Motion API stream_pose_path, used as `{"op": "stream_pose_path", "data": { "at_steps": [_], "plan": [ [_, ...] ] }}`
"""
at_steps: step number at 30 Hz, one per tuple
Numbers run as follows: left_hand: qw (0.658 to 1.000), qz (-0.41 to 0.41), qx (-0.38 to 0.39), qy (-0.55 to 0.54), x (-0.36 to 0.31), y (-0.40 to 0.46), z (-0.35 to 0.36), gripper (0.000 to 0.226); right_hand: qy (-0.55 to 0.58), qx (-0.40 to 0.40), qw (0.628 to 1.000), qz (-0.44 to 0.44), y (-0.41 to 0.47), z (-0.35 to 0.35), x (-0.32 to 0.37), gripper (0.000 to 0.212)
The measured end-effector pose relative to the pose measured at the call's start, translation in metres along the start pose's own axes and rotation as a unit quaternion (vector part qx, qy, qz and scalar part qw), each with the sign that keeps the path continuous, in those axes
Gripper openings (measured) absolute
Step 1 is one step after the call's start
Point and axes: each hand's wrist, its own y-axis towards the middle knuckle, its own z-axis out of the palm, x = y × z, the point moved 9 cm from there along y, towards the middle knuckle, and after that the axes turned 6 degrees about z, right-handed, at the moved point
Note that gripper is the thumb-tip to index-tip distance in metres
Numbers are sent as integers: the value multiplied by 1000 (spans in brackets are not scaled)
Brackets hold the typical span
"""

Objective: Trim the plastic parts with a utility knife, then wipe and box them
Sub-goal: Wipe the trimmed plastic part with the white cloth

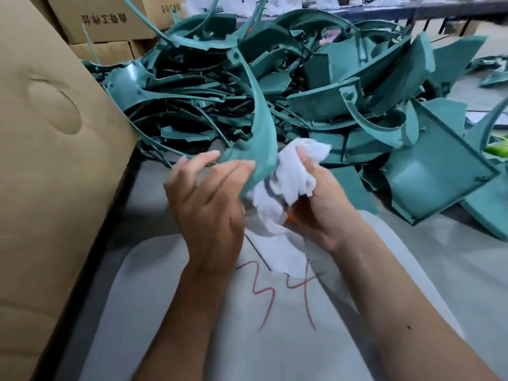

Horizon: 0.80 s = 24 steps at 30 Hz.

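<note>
A long curved teal plastic part rises from between my hands towards the pile. My left hand holds its lower end, fingers curled round the edge. My right hand grips a crumpled white cloth pressed against the part's lower right side. A bit of orange, perhaps the utility knife, shows under that hand; most of it is hidden.
A big heap of teal plastic parts fills the table behind my hands. A large cardboard box flap stands at the left, more cartons behind it. A white sheet marked "34" in red lies in front.
</note>
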Motion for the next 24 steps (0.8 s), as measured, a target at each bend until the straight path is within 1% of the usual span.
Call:
{"op": "stream_pose_path", "data": {
  "at_steps": [2, 3, 6, 8, 9, 10, 11, 12, 13, 14, 15, 16, 17, 18, 19, 20, 21, 22, 23, 24],
  "plan": [
    [998, 8, 56, 23, -3, -2, 12, 26, 1, 5, 999, 33, -2, 1, -7, 67],
    [997, 12, 76, 27, -4, -2, 16, 26, 4, 9, 999, 40, -3, -1, -7, 70],
    [995, 22, 101, 12, -6, -3, 21, 30, 8, 12, 998, 57, -6, -11, -5, 53],
    [994, 14, 112, 8, -2, -5, 23, 19, -5, -3, 999, 41, -6, -17, -1, 44],
    [992, -20, 120, 18, 4, -7, 26, 30, -24, -21, 999, 20, -6, -19, 2, 37],
    [988, -74, 133, 21, 14, -13, 30, 52, -42, -37, 998, -1, -6, -23, 5, 22],
    [982, -146, 123, -2, 26, -19, 30, 72, -47, -46, 998, -18, -5, -23, 8, 5],
    [966, -236, 84, -65, 40, -26, 26, 85, -42, -60, 996, -48, -4, -26, 11, 14],
    [923, -340, 29, -177, 54, -36, 27, 89, -30, -67, 995, -64, -3, -27, 13, 19],
    [831, -453, -33, -321, 67, -50, 34, 86, -18, -70, 994, -84, -2, -27, 14, 17],
    [701, -542, -84, -455, 72, -63, 48, 80, -15, -77, 993, -92, -3, -25, 14, 13],
    [584, -597, -105, -540, 69, -73, 64, 74, -16, -75, 992, -97, -2, -22, 12, 11],
    [525, -621, -95, -575, 63, -79, 75, 70, -23, -73, 993, -91, -1, -19, 6, 11],
    [517, -624, -70, -583, 56, -80, 80, 63, -33, -70, 993, -85, -1, -15, 0, 15],
    [544, -616, -48, -568, 52, -79, 82, 54, -47, -70, 994, -76, -1, -12, -6, 20],
    [579, -606, -41, -544, 50, -78, 80, 43, -69, -72, 993, -71, 0, -11, -10, 19],
    [603, -603, -42, -521, 51, -78, 78, 32, -95, -80, 990, -69, 1, -11, -12, 13],
    [613, -604, -36, -508, 53, -78, 78, 24, -118, -93, 986, -75, 1, -13, -12, 10],
    [620, -603, -20, -502, 55, -79, 79, 19, -131, -108, 982, -85, 1, -16, -11, 16],
    [628, -598, 2, -498, 57, -78, 79, 18, -121, -121, 981, -88, 1, -20, -11, 16]
  ]
}}
